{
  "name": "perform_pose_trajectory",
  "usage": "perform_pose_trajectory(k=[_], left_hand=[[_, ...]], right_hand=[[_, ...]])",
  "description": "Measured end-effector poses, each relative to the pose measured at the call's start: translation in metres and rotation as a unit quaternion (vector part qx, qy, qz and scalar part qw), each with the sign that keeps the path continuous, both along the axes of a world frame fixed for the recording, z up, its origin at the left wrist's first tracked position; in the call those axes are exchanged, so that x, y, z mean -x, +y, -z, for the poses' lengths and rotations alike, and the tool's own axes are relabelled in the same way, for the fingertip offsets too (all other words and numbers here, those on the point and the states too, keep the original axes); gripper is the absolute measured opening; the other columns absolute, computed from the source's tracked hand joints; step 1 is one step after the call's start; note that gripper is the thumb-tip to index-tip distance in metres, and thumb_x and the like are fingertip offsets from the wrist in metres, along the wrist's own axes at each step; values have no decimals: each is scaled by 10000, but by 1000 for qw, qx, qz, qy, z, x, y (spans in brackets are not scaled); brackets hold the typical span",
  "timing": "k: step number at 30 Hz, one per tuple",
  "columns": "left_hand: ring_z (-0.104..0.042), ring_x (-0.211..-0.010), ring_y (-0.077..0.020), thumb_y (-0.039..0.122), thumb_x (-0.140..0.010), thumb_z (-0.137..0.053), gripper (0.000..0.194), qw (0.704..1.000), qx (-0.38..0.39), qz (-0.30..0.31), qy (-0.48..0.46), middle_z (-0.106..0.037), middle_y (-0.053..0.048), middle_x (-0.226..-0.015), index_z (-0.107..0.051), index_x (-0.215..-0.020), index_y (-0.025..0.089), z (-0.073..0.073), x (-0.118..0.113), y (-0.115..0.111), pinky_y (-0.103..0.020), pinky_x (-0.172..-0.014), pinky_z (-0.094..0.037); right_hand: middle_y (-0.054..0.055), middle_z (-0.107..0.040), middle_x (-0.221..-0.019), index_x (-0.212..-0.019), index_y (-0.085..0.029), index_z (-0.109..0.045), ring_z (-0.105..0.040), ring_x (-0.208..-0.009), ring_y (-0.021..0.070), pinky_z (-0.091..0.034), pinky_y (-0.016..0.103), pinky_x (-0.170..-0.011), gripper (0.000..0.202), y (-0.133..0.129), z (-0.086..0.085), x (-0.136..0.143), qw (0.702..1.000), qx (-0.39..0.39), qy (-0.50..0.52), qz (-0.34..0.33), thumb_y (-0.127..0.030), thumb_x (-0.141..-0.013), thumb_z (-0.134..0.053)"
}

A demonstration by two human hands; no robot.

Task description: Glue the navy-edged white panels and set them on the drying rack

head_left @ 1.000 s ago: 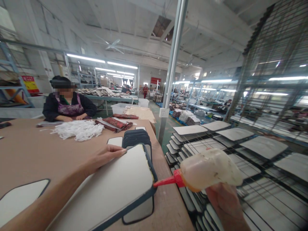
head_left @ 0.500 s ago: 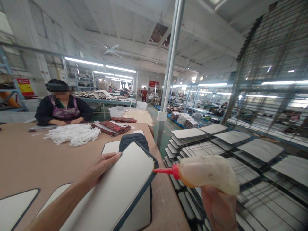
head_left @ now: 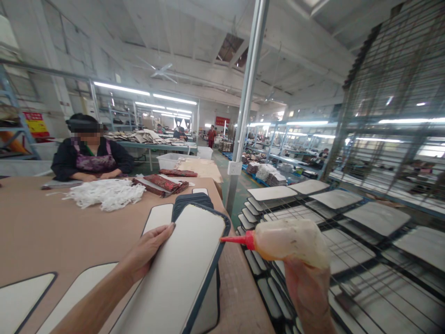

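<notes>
My left hand (head_left: 153, 248) grips the left edge of a cream panel (head_left: 181, 260) with a dark blue border, thumb on top and fingers underneath. The panel is tilted, its rounded far end raised over a stack of dark-edged panels (head_left: 193, 200). In my right hand (head_left: 308, 287) is a translucent squeeze bottle (head_left: 290, 241) with amber liquid in it, lying nearly level. Its red nozzle (head_left: 236, 239) points left, with the tip at the panel's right edge, just below the far right corner. A yellowish line runs along the panel's far edge.
More cream panels (head_left: 28, 297) lie on the brown table (head_left: 86, 241). White strips (head_left: 104, 192) and folded patterned cloth (head_left: 163, 183) are farther back, near a seated co-worker (head_left: 92, 153). To the right, wire racks (head_left: 351, 250) hold rows of panels. A metal post (head_left: 245, 102) rises beyond the table edge.
The nozzle tip has moved slightly along the panel's right edge toward me, with the bottle shifting left. The panel has turned a little in my left hand, its corner moving right and up.
</notes>
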State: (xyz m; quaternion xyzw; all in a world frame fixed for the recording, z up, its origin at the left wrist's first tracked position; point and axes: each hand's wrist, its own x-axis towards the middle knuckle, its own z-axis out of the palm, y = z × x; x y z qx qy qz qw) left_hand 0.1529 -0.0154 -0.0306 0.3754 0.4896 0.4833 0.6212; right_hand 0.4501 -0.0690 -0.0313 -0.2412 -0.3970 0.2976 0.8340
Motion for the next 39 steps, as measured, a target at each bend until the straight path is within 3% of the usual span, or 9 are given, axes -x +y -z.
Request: perform_pose_trajectory(k=[5,8,18,26,34,39], left_hand=[[-688,-560,-166,286,-831,-694,137,1000,17,-8,-7,-764,-62,-686,-702,-803,153,-3,-1,-1,-213,-501,-537],[-691,-560,-159,245,-914,-581,184,1000,21,-17,-3,-775,-69,-718,-704,-821,144,-2,-1,1,-217,-505,-544],[-682,-509,-164,254,-867,-660,111,999,36,-13,-5,-763,-60,-676,-681,-839,148,5,-1,8,-229,-479,-549],[-690,-521,-179,314,-821,-713,176,999,40,-4,-17,-741,-49,-622,-649,-775,157,7,-1,19,-240,-493,-557],[-690,-517,-167,247,-957,-505,245,999,47,-9,-12,-756,-65,-653,-655,-790,148,6,2,28,-254,-509,-571],[-687,-508,-162,233,-967,-487,251,999,48,-12,-7,-754,-61,-643,-647,-793,148,4,4,32,-252,-503,-573]], right_hand=[[38,-755,-924,-1098,-241,-701,-701,-803,211,-600,310,-713,523,2,1,2,1000,19,7,-20,-153,-597,-825],[33,-753,-895,-1055,-244,-713,-697,-775,222,-601,329,-686,494,4,1,3,999,29,1,-23,-160,-581,-823],[43,-751,-860,-1105,-243,-694,-685,-725,219,-592,323,-651,556,4,1,5,995,55,-31,-79,-180,-569,-827],[51,-739,-827,-1222,-248,-639,-674,-675,237,-581,339,-593,655,3,7,9,992,60,-52,-97,-219,-595,-827],[76,-746,-891,-1200,-258,-658,-696,-735,261,-595,374,-639,595,1,14,7,988,54,-66,-127,-217,-626,-812],[92,-754,-921,-1202,-261,-660,-705,-762,286,-598,407,-647,564,2,20,3,983,48,-89,-152,-220,-658,-804]])
